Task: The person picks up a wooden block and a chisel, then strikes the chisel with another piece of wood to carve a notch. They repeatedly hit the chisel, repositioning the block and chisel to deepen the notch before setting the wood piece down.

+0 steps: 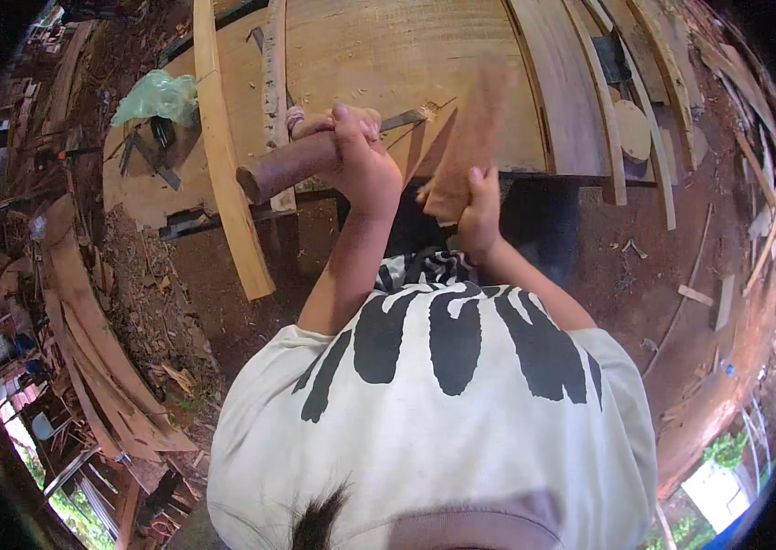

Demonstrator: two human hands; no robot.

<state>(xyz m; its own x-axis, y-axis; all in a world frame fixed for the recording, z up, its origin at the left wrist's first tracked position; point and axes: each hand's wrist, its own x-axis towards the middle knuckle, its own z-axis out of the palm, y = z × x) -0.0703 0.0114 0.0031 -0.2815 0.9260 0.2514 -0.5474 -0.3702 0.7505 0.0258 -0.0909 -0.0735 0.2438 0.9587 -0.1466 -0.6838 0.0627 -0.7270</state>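
My left hand point(365, 160) is closed around the thick round wooden handle of a chisel point(287, 167). Its flat metal blade points right, the tip against the wooden board point(379, 55) by a small chipped spot point(431, 108). My right hand point(479, 209) grips a reddish-brown wooden block point(470, 137) by its lower end. The block stands up at a slant to the right of the blade, its far end smeared by motion. Some of my right fingers are hidden behind the block.
Long wooden strips point(223, 156) lie at the left, more planks point(608, 101) at the right. A green plastic bag point(160, 96) and a dark metal square point(154, 160) rest on the left side. Scrap boards point(94, 321) and wood chips litter the ground.
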